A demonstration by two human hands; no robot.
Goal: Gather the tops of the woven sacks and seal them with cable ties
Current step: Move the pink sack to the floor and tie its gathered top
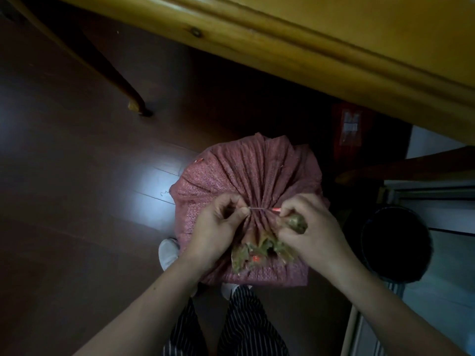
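Cable tie (259, 208) runs left-right across the sack (246, 176) neck; left hand (218, 227) pinches one end, right hand (308, 232) the other.

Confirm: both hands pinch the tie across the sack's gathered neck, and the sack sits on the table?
Wrong on one point: in the head view the sack stands on the floor, beside the yellow table, not on it. The left hand and right hand do each pinch an end of the tie across the gathered neck.

open floor (64, 201) lies left of the sack (246, 173); the table edge (334, 47) overhangs beyond, a dark bin (395, 247) crowds its right.
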